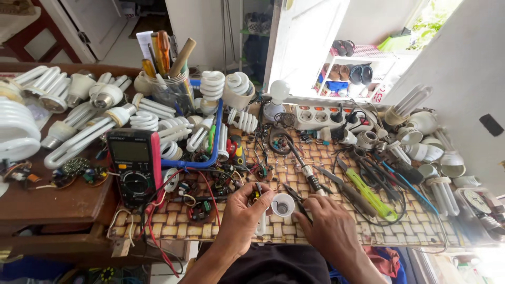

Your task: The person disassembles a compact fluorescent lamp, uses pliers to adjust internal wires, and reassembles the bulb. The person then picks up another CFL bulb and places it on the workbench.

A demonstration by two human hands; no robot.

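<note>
- Left hand [241, 218]: thumb and fingertips pinched together on a small circuit board [256, 194] with wire leads, held just above the woven mat [336, 223]
- Right hand [329, 226]: fingers closed round dark-handled pliers [294, 199]; tips point up-left toward the circuit board; whether they touch it cannot be told
- Between the two hands: small white lamp base cup [283, 205], open side up, on the mat; just beside the pliers
- Right of the right hand: yellow-green handled screwdriver [369, 194] lying diagonal; soldering iron [304, 168] above the cup
- Left of the left hand: loose red wires and small parts; black and red multimeter [135, 165] at the edge of the wooden table [58, 202]
- Farther out: spiral and tube lamps [89, 131] heaped at left; white power strip [326, 117] at the back; more lamp bases [428, 150] at right
</note>
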